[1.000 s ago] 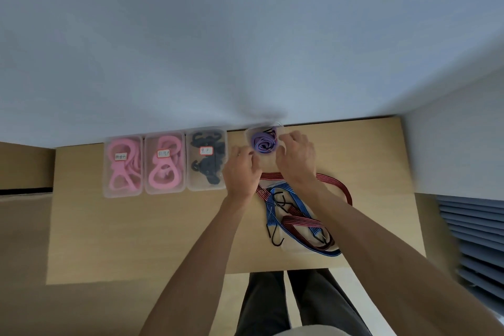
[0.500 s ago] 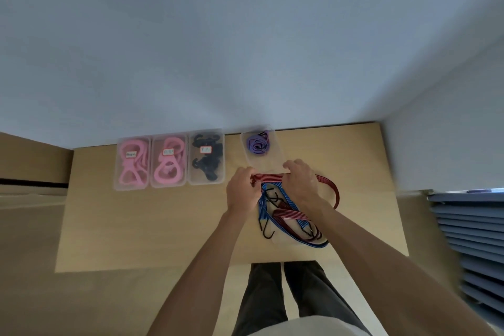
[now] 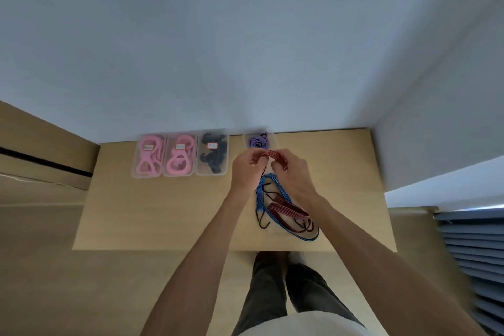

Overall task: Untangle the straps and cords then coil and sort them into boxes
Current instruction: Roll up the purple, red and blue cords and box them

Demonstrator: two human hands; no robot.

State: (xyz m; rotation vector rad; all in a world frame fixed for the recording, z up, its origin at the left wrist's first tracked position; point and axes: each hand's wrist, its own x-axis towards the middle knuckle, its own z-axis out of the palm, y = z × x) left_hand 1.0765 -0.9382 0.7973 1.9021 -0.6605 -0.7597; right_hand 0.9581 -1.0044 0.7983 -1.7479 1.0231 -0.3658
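Your left hand (image 3: 246,169) and right hand (image 3: 293,174) each pinch the striped red strap (image 3: 276,158), arched above the wooden table (image 3: 163,213). Its tail lies near you, tangled with a blue cord (image 3: 275,194). Clear boxes (image 3: 180,155) at far left hold pink and black coils.
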